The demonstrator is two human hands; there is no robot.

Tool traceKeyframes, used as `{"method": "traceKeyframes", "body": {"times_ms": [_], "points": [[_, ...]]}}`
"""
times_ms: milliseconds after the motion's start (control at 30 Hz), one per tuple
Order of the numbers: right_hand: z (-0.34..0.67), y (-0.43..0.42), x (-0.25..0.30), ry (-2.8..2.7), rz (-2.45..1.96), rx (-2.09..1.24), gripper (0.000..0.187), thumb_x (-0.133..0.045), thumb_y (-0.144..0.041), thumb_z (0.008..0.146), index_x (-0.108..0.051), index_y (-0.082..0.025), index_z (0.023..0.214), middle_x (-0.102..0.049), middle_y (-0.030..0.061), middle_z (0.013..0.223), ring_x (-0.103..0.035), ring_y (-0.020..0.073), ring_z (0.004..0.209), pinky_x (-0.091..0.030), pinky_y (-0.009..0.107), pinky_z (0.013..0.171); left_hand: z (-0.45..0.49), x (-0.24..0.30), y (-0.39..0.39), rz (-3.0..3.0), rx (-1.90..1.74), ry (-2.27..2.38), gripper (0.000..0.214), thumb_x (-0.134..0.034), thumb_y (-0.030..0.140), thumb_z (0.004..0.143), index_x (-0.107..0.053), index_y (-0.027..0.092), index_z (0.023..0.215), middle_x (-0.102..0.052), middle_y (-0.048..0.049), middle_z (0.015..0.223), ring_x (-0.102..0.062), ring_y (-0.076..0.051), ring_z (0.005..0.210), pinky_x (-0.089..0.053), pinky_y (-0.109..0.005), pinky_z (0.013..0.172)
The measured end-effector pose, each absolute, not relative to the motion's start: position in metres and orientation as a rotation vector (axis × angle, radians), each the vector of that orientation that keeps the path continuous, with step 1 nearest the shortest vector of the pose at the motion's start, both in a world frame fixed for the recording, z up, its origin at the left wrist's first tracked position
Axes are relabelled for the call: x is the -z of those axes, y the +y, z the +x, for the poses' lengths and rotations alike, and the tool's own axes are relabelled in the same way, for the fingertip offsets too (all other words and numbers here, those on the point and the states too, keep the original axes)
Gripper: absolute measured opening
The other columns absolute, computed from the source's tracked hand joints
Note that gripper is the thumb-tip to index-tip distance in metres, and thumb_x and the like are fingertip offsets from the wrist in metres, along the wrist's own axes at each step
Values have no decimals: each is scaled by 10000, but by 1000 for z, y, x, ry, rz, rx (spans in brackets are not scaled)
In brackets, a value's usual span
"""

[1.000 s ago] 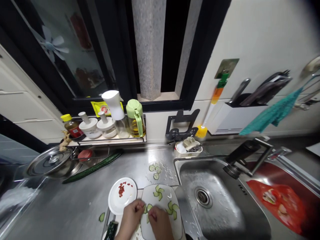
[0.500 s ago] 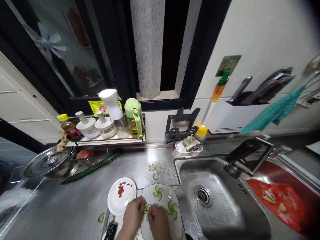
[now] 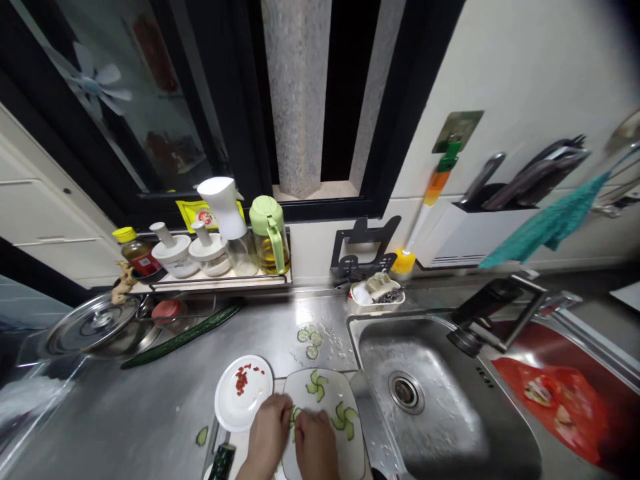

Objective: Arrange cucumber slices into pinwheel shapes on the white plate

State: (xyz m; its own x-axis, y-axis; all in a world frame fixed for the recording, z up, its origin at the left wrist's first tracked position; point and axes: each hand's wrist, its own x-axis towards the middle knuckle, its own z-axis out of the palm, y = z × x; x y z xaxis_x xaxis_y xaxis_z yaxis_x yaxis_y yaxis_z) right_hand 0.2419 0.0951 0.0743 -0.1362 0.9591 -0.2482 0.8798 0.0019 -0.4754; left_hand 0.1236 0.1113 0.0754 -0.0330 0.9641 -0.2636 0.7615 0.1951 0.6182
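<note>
A white square plate (image 3: 343, 382) carries thin cucumber slices (image 3: 316, 385) set in pinwheel clusters near its far and right edges. At its left side, more slices show between my two hands. My left hand (image 3: 271, 427) is closed, its fingertips pinched at the left edge of these slices. Facing it, my right hand (image 3: 317, 441) is also closed, fingers curled down on the same slices, partly hiding them. Left of the square plate lies a round white plate (image 3: 225, 400) with small red pieces (image 3: 241, 383) on it. A cut cucumber piece (image 3: 223, 460) lies near my left wrist.
Several loose slices (image 3: 311, 339) lie on the wet steel counter, one more (image 3: 202, 436) at left. A whole cucumber (image 3: 187, 339) lies behind, near a lidded pot (image 3: 100, 327). The sink (image 3: 435, 427) is at right. Seasoning jars and an oil bottle (image 3: 270, 240) stand on the shelf.
My right hand has shifted slightly, its fingers curling closer to the slices on the left side of the square plate. My left hand stays almost in place.
</note>
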Motion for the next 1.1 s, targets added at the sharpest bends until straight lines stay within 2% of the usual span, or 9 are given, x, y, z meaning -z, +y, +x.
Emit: {"method": "traceKeyframes", "body": {"times_ms": [133,233,300,467,667,800,933,1100], "points": [[240,94,-63,-2114,-1947,-757,325,-388,-42,840,-682,-181,863,-705,76,875,-585,272,916,-365,383,857,124,-74,109,1625,-418,1834,253,-389,140,818,-630,198,767,-652,-43,829,-602,-149,820,-401,-233,762],[239,93,-58,-2122,-1954,-699,322,-397,-53,845,-692,-179,880,-695,96,899,-568,292,949,-357,383,831,124,-73,107,1606,-452,1848,282,-389,153,824,-638,202,946,-669,-64,940,-612,-161,879,-415,-244,793],[239,92,-55,-2121,-1961,-671,326,-402,-49,843,-697,-185,871,-690,96,901,-565,290,954,-349,384,844,124,-71,106,1596,-469,1862,286,-393,159,825,-619,198,996,-662,-67,966,-612,-161,883,-421,-247,794],[238,91,-48,-2109,-1954,-659,328,-390,-66,863,-696,-183,862,-681,96,909,-561,283,959,-338,394,887,124,-68,105,1643,-423,1870,259,-365,201,865,-613,194,790,-624,-58,875,-604,-158,825,-414,-256,756],[241,89,-45,-2112,-1937,-684,297,-419,-53,829,-680,-195,829,-668,83,875,-563,271,932,-345,401,888,126,-67,105,1670,-406,1894,288,-371,207,871,-632,198,751,-633,-59,861,-604,-156,796,-412,-264,755],[250,86,-49,-2125,-1840,-653,272,-429,-59,819,-661,-203,815,-655,65,849,-561,250,894,-338,390,899,123,-75,104,1612,-530,1854,274,-401,259,866,-667,202,837,-666,-72,902,-622,-178,850,-435,-282,801],[263,82,-47,-2152,-1779,-593,227,-464,-65,798,-634,-213,767,-644,48,807,-547,237,861,-352,353,830,99,-82,100,1505,-654,1932,310,-420,351,866,-666,210,992,-689,-85,1019,-630,-199,962,-441,-291,883],[277,73,-32,-2233,-1726,-534,193,-502,-100,785,-639,-231,754,-640,36,757,-539,223,814,-362,332,805,53,-83,98,1307,-353,2264,316,-378,352,876,-667,238,934,-687,-71,1041,-639,-203,945,-442,-290,830]]}}
